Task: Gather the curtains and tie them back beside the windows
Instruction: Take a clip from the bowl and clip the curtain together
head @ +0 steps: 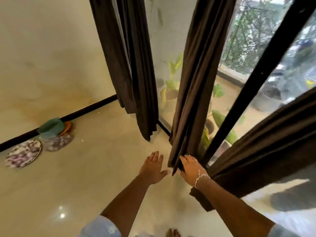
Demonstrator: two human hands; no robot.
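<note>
Three dark brown curtains hang at the glass windows. The left curtain (131, 65) hangs in folds by the wall corner. The middle curtain (196, 82) drops to the floor in front of me. The right curtain (266, 151) sweeps across the lower right. My left hand (153, 168) is stretched out flat, fingers straight, just left of the middle curtain's hem and apart from it. My right hand (189, 166), with a silver bracelet at the wrist, lies flat with straight fingers against the hem's right side.
A black window frame bar (256, 79) runs diagonally between the middle and right curtains. Potted plants (172, 79) stand behind the glass. Patterned plates (23, 153) and a green container (51, 127) lie on the shiny floor by the wall. A bare foot (172, 233) shows at the bottom.
</note>
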